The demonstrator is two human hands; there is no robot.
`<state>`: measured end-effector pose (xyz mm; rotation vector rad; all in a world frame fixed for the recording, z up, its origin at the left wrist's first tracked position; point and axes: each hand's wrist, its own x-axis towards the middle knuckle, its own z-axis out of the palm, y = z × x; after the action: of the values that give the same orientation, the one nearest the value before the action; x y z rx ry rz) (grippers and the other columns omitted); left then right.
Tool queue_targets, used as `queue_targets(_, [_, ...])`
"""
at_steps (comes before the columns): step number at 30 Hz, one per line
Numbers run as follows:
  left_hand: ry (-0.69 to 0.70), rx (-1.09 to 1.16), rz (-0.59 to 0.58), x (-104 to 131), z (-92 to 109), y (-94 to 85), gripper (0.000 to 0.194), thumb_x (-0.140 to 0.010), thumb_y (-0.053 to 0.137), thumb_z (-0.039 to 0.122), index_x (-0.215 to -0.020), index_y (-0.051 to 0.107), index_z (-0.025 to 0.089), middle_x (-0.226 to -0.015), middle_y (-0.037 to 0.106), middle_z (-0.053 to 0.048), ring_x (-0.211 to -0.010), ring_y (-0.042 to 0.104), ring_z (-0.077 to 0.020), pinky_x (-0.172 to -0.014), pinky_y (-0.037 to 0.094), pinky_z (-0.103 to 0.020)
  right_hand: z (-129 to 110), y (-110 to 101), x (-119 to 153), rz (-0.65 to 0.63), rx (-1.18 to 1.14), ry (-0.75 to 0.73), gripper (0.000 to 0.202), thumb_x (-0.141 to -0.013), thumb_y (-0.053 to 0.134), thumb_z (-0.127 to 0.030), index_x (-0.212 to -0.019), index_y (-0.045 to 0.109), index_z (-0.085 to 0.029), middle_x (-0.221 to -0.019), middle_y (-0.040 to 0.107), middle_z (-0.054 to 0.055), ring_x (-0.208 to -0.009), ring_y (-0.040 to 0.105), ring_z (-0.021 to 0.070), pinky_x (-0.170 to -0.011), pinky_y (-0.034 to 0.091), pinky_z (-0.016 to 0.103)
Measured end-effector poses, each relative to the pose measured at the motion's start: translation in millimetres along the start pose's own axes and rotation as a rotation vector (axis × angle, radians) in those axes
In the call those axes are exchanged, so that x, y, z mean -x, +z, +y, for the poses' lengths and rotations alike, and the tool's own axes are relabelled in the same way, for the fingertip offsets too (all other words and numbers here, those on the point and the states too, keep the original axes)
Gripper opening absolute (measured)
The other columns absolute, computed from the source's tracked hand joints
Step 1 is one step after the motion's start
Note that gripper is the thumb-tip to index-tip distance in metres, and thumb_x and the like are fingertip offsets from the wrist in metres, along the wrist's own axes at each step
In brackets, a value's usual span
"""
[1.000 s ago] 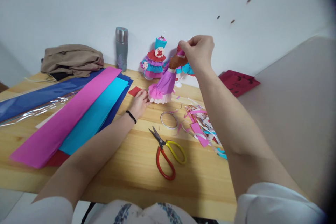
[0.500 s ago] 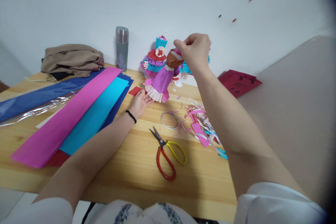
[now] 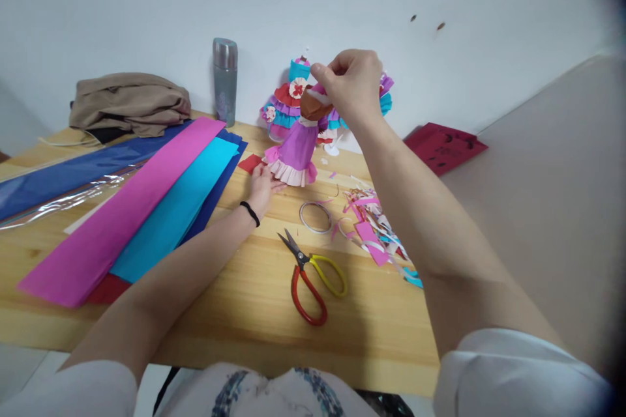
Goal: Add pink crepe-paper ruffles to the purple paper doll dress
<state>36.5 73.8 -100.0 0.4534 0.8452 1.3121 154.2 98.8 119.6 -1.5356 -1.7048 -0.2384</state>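
Observation:
My right hand (image 3: 353, 83) is closed in a pinch on the top of a small paper dress (image 3: 297, 144), which has a brown bodice, a purple skirt and a pale pink ruffled hem. The dress stands tilted, its top leaning toward the right. My left hand (image 3: 264, 187) is low at the left side of the hem, palm up with fingers stretched out. Its fingertips reach the ruffle; whether they press on it I cannot tell. Behind stand a tiered paper dress (image 3: 285, 104) in turquoise, red and purple and another ruffled one (image 3: 385, 103), partly hidden by my right hand.
Scissors (image 3: 300, 257) with red and yellow handles lie in front, blades apart. Near them are a ring of tape (image 3: 315, 217) and paper scraps (image 3: 372, 228). Crepe paper (image 3: 132, 208) covers the left, before a flask (image 3: 225, 85) and brown cloth (image 3: 130, 104). A red bag (image 3: 445, 146) leans at right.
The dress has come slightly left and more upright, with my right hand moving left along with it. My left hand stays by the hem. The view has shifted slightly.

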Motion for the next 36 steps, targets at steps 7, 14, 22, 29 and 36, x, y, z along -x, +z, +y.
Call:
queue_targets(7, [0.049,-0.082,0.072,8.7,-3.6,2.9,0.035,-0.099,0.048,0.023,-0.133,0.046,0.026,-0.095,0.059,-0.004,-0.085,0.070,-0.0178,-0.086,0.057,-0.033,-5.2,-6.0,6.9,-0.047,-0.017,-0.005,0.035,-0.088,0.063,-0.042,-0.058,0.050,-0.028,-0.080,0.071,0.007,-0.082,0.062,0.0234,-0.082,0.050,0.044])
queue_targets(14, [0.106,-0.141,0.090,16.2,-4.6,4.9,0.029,-0.097,0.053,0.023,-0.126,0.052,0.023,-0.088,0.061,-0.003,-0.078,0.069,-0.0180,-0.080,0.056,-0.032,-6.7,-11.4,17.9,-0.080,-0.018,-0.046,0.019,-0.086,0.062,-0.052,-0.070,0.067,-0.042,-0.081,0.075,0.000,-0.090,0.066,0.0308,-0.083,0.050,0.053])
queue_targets(22, [0.152,-0.237,0.144,20.6,-4.2,6.5,0.026,-0.099,0.043,0.020,-0.125,0.048,0.020,-0.095,0.063,-0.005,-0.074,0.070,-0.0140,-0.071,0.058,-0.025,1.3,-6.8,20.2,-0.016,0.018,-0.154,0.021,-0.087,0.061,-0.047,-0.079,0.072,-0.031,-0.083,0.076,0.003,-0.086,0.069,0.0283,-0.079,0.055,0.045])
queue_targets(29, [0.198,-0.292,0.161,25.0,-7.0,5.4,0.025,-0.100,0.039,0.021,-0.124,0.047,0.021,-0.110,0.063,-0.008,-0.066,0.069,-0.0107,-0.063,0.059,-0.023,6.3,-9.2,26.4,0.002,0.043,-0.230,0.027,-0.092,0.056,-0.045,-0.082,0.072,-0.027,-0.083,0.075,0.005,-0.088,0.070,0.0292,-0.082,0.056,0.045])
queue_targets(36, [0.212,-0.345,0.153,24.3,-8.0,4.8,0.026,-0.101,0.036,0.020,-0.125,0.046,0.018,-0.108,0.065,-0.010,-0.065,0.068,-0.0119,-0.061,0.058,-0.023,1.0,-15.5,20.1,-0.008,0.116,-0.132,0.025,-0.086,0.070,-0.041,-0.074,0.070,-0.019,-0.078,0.074,0.008,-0.079,0.070,0.0247,-0.075,0.053,0.038])
